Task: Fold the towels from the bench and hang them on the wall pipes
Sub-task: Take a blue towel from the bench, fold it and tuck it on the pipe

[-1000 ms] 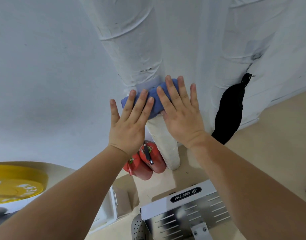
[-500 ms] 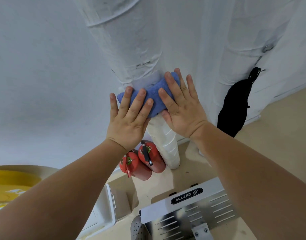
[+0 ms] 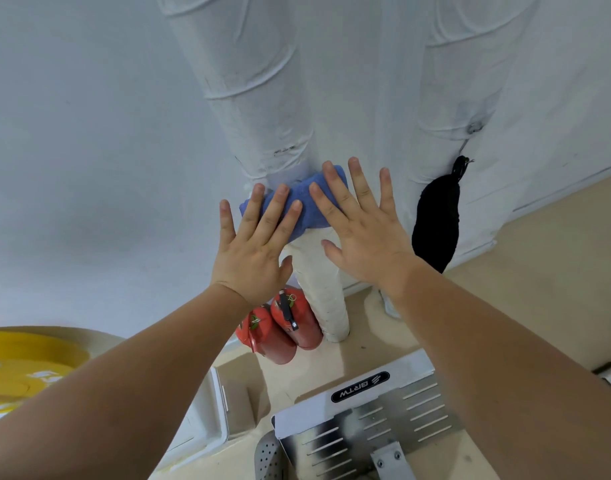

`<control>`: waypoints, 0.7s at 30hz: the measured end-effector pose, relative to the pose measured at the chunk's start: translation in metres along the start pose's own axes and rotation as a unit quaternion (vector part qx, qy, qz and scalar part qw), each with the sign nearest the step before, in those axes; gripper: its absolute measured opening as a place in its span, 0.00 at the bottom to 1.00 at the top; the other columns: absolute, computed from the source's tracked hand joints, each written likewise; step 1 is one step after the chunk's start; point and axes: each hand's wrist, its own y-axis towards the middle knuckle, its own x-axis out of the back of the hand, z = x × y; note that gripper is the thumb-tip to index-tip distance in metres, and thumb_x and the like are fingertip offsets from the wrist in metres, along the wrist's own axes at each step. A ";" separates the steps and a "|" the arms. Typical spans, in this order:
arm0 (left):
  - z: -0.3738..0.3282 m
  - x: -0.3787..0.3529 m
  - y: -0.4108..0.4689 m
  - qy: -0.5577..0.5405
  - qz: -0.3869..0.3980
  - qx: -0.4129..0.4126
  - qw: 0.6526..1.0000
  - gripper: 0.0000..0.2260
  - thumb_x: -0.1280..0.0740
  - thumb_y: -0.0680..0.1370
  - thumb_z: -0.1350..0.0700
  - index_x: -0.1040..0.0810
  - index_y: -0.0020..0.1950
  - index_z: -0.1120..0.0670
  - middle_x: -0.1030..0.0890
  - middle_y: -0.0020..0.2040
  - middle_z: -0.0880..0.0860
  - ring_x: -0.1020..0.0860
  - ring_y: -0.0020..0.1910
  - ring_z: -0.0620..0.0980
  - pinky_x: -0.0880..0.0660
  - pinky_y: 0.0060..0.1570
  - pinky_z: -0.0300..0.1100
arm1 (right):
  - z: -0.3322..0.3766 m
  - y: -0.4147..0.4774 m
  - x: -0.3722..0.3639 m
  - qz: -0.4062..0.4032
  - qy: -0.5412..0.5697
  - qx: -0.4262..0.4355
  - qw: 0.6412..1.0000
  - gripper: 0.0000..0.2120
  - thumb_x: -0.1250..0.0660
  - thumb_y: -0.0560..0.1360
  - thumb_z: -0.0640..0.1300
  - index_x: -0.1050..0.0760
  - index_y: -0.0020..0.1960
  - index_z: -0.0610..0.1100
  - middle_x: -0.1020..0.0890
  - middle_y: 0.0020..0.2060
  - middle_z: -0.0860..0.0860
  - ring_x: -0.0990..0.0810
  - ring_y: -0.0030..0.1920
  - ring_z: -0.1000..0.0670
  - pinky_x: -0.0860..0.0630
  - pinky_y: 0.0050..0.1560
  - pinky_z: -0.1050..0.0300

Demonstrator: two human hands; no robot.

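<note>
Two hands, the left hand [image 3: 252,251] and right hand [image 3: 359,237], fingers straight and spread, press a blue towel [image 3: 306,207] onto a white pipe [image 3: 259,98] at centre frame. The cloth looks soft and light, probably best pinched at its ends.

Head cam, close, angled down toward wall pipe [image 3: 262,98] & floor.

Place: gym or training room, utility corner.
Weight plate [image 3: 30,368]: yellow, well left of the white wrapped pipe [image 3: 262,98].
Fire extinguishers [image 3: 280,330]: red, at the pipe's foot.
</note>
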 end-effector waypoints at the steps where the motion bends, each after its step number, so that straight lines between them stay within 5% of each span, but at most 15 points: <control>1: -0.002 0.006 -0.001 0.003 0.008 0.005 1.000 0.45 0.32 0.76 0.44 0.59 0.82 0.48 0.52 0.83 0.52 0.55 0.82 0.60 0.64 0.75 0.66 | 0.000 -0.002 0.005 0.009 -0.002 -0.006 1.000 0.46 0.37 0.76 0.61 0.60 0.83 0.49 0.57 0.82 0.44 0.60 0.81 0.37 0.62 0.77 0.29; 14: -0.020 0.071 -0.008 -0.023 0.149 0.067 0.986 0.45 0.40 0.77 0.38 0.68 0.80 0.50 0.72 0.79 0.49 0.67 0.80 0.57 0.65 0.75 0.67 | 0.015 -0.020 0.064 0.134 0.019 -0.070 0.988 0.50 0.38 0.77 0.64 0.70 0.81 0.50 0.65 0.81 0.47 0.64 0.81 0.40 0.60 0.78 0.31; 21: -0.011 0.113 -0.023 -0.077 0.174 0.066 0.980 0.44 0.41 0.78 0.37 0.69 0.80 0.48 0.68 0.81 0.53 0.67 0.80 0.59 0.64 0.75 0.67 | 0.046 -0.046 0.112 0.197 0.011 -0.132 0.971 0.48 0.40 0.79 0.62 0.74 0.79 0.52 0.71 0.79 0.47 0.69 0.80 0.40 0.64 0.78 0.33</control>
